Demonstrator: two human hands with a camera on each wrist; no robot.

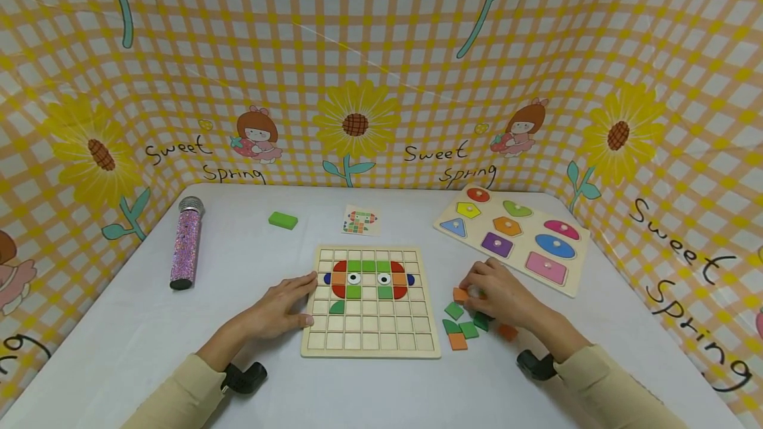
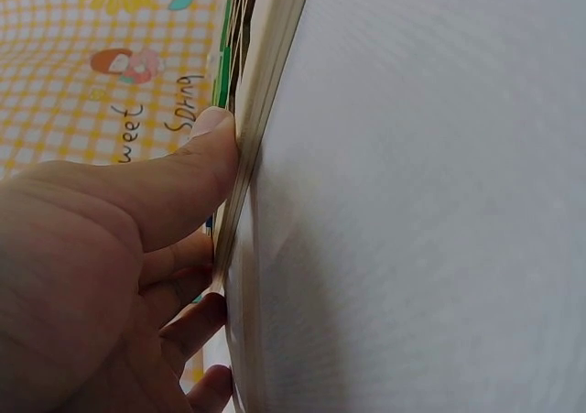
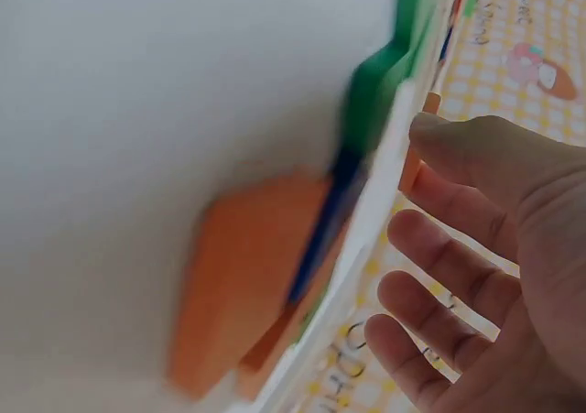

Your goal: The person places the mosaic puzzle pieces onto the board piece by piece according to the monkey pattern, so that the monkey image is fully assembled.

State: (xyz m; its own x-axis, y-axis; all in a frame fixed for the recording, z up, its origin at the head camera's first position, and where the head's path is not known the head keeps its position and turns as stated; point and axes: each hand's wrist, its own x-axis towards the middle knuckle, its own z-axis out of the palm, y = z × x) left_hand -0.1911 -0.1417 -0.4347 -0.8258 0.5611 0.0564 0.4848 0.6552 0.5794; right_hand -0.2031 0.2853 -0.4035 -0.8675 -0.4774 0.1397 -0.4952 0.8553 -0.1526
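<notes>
A square wooden grid board (image 1: 371, 323) lies in front of me, with red, green, orange, blue and eye-printed tiles set in its upper cells. My left hand (image 1: 275, 306) rests along the board's left edge, thumb (image 2: 201, 161) and fingertips touching the rim. Right of the board, my right hand (image 1: 497, 293) pinches an orange square tile (image 3: 414, 161) between thumb and index finger, the other fingers loosely bent. Below that hand lie loose pieces: a green square tile (image 1: 454, 311), an orange tile (image 1: 457, 341) and several others, some partly hidden by the hand.
Behind the board lies a small pattern card (image 1: 361, 220), with a green block (image 1: 283, 220) to its left. A glittery pink microphone (image 1: 186, 243) lies at the far left. A knobbed shape puzzle (image 1: 524, 237) sits at the back right. Checked cloth (image 1: 381, 51) surrounds the table's back and sides.
</notes>
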